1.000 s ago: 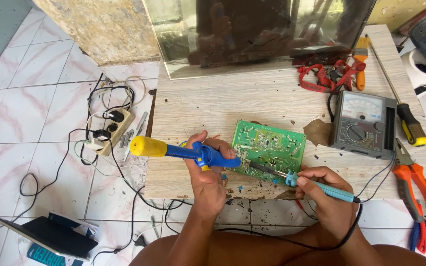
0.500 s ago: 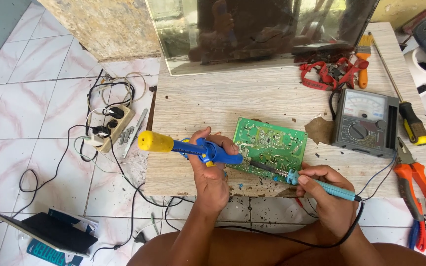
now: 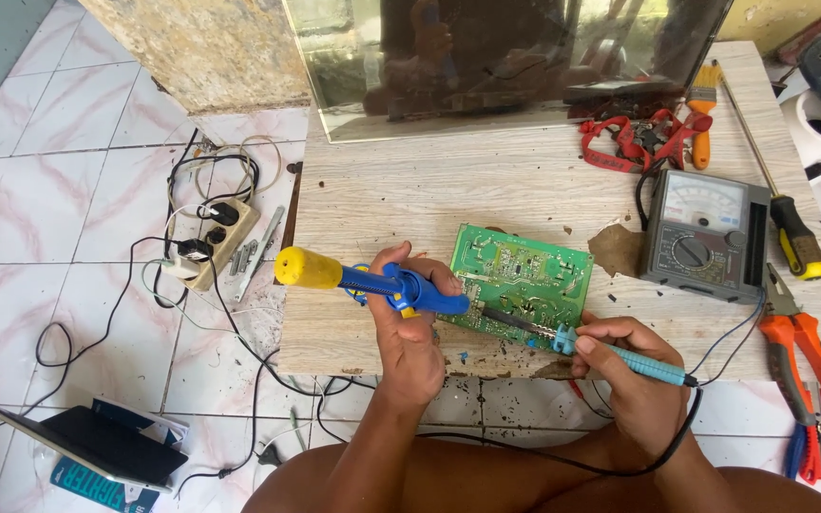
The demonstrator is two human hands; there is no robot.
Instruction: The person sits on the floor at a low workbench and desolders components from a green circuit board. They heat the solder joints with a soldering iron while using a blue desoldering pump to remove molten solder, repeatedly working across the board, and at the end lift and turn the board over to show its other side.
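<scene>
A green circuit board (image 3: 525, 285) lies on the low wooden table (image 3: 486, 190), near its front edge. My left hand (image 3: 409, 323) grips a blue desoldering pump with a yellow plunger end (image 3: 353, 278), its nozzle against the board's left edge. In my right hand (image 3: 631, 366) is a light blue soldering iron (image 3: 620, 356), held like a pen. Its dark tip rests on the board's lower part, close to the pump's nozzle.
A grey analog multimeter (image 3: 705, 233) sits right of the board. Orange pliers (image 3: 800, 351), a screwdriver (image 3: 791, 228), a brush (image 3: 700, 119) and red straps (image 3: 634, 142) lie along the right side. A glass tank (image 3: 505, 57) stands at the back. On the floor left: power strip (image 3: 216, 242), cables, a phone (image 3: 87, 442).
The view has shifted slightly. Both hands stay at the board; the pump and iron tip have barely moved.
</scene>
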